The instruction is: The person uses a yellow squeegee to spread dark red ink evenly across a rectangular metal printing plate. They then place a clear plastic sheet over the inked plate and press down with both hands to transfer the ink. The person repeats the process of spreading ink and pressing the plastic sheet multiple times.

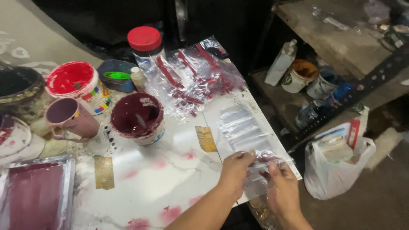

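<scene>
Pinching a clear bag (265, 163) between them, both hands work at the table's (170, 179) near right edge. The left hand (235, 167) has its fingers curled, thumb and fingertips closed on the bag's left side. The right hand (281, 187) sits just right of it, fingers bent and closed on the bag's lower right part, so the film is stretched between the two hands, partly over the table's rim

Just beyond the hands lies a row of clear bags (243, 127), flat on the white top. Further out from them a heap of clear bags with red strips (191, 81) is spread. Left of the left hand, a strip of yellowish tape (206, 138) is stuck to the table, and another tape strip (104, 171) lies well off to the left. Beyond that stands a tub of dark red paint (138, 118) with a tool in it. Further left are a pink mug (70, 119) and a bucket of bright red paint (79, 85). A jar with a red lid (145, 44) stands far ahead, beside a blue tray (116, 75) with green in it. At the far left near corner is a tray of maroon paint (36, 194)

To the right of the right hand, on the floor, a white sack (336, 170) stands full. Beyond it a shelf (341, 47) holds a white bottle (281, 63) and paint pots (300, 76)
</scene>
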